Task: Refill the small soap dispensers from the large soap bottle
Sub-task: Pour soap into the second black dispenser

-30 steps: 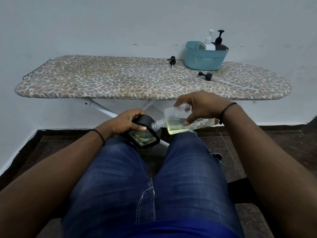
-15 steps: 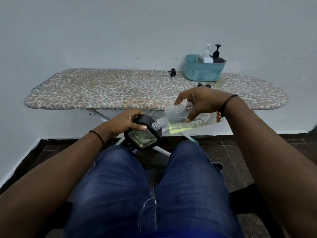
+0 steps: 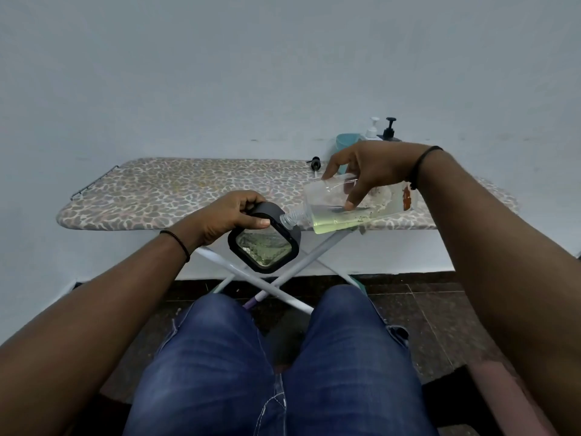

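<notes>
My left hand (image 3: 234, 215) grips a small black square dispenser (image 3: 264, 243), tipped on its side so its clear face with greenish soap shows. My right hand (image 3: 366, 169) holds the large clear soap bottle (image 3: 352, 212) lying almost level, with yellow-green liquid pooled along its lower side. The bottle's open neck (image 3: 290, 218) touches the top corner of the black dispenser. Both are held in the air in front of the ironing board (image 3: 176, 196).
A teal basket (image 3: 344, 143) at the board's far right holds a white pump bottle (image 3: 372, 129) and a black pump bottle (image 3: 390, 130). A loose black pump head (image 3: 315, 163) lies on the board. The board's crossed white legs (image 3: 283, 284) stand beyond my knees.
Both hands have risen with the dispenser and the bottle, from above my lap to the level of the board. The bottle still lies tipped with its neck at the dispenser.
</notes>
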